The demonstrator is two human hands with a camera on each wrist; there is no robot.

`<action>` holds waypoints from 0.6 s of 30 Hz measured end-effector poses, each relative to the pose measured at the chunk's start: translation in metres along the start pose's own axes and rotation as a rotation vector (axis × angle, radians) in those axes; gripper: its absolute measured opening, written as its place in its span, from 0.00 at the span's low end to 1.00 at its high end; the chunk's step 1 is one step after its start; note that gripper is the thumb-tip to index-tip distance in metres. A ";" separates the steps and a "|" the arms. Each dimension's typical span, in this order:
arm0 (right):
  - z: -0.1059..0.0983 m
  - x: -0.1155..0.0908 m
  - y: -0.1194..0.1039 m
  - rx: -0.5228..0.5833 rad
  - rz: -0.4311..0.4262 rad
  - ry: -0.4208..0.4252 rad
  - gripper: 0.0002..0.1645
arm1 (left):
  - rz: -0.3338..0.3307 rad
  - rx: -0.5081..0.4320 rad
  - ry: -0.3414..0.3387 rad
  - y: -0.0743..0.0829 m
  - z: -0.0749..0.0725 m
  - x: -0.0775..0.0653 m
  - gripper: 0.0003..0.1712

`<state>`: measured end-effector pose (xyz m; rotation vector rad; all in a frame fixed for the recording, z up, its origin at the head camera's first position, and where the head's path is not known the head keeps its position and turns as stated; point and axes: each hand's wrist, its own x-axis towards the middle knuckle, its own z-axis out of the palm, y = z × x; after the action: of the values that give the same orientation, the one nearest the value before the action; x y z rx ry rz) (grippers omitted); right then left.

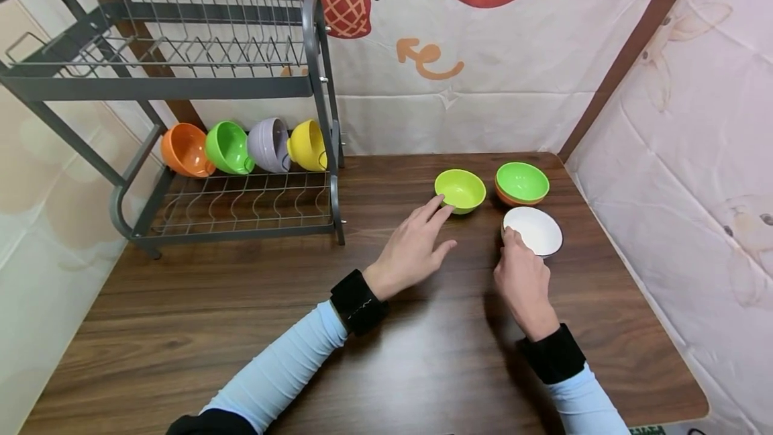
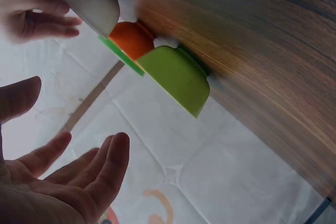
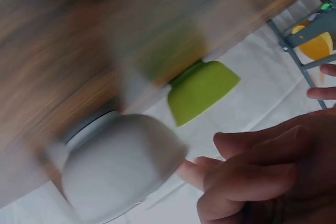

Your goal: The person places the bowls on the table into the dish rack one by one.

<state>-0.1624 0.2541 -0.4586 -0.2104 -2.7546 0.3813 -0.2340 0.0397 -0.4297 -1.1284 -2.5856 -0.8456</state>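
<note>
A white bowl (image 1: 534, 231) with a dark rim is at the right, its near-left rim pinched by my right hand (image 1: 524, 280). In the right wrist view, curled fingers (image 3: 252, 187) meet that rim; whether the bowl is slightly raised I cannot tell. My left hand (image 1: 413, 247) hovers with spread fingers beside a yellow-green bowl (image 1: 460, 191), holding nothing. From the left wrist view its fingertips (image 2: 119, 145) are apart from the bowls. Behind the white bowl, a green bowl (image 1: 523, 181) sits inside an orange bowl (image 1: 506, 199).
A grey two-tier dish rack (image 1: 163, 89) stands at the left. Its lower tier holds tilted orange (image 1: 186, 151), green (image 1: 228, 148), lavender (image 1: 269, 145) and yellow (image 1: 308, 146) bowls. Printed cloth walls (image 1: 483, 119) border the wooden table (image 1: 253, 301).
</note>
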 end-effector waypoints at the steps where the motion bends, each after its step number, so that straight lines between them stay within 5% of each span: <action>1: 0.000 0.000 0.002 -0.011 0.004 -0.014 0.22 | 0.000 0.002 0.007 0.000 0.000 0.000 0.35; 9: 0.002 0.004 0.016 -0.046 0.010 -0.117 0.24 | -0.013 0.012 0.009 -0.002 0.002 0.000 0.40; 18: 0.001 0.011 0.025 -0.043 -0.005 -0.114 0.23 | -0.010 0.011 0.017 -0.005 0.003 -0.001 0.43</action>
<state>-0.1700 0.2794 -0.4627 -0.1989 -2.8768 0.3434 -0.2367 0.0386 -0.4346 -1.1009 -2.5814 -0.8390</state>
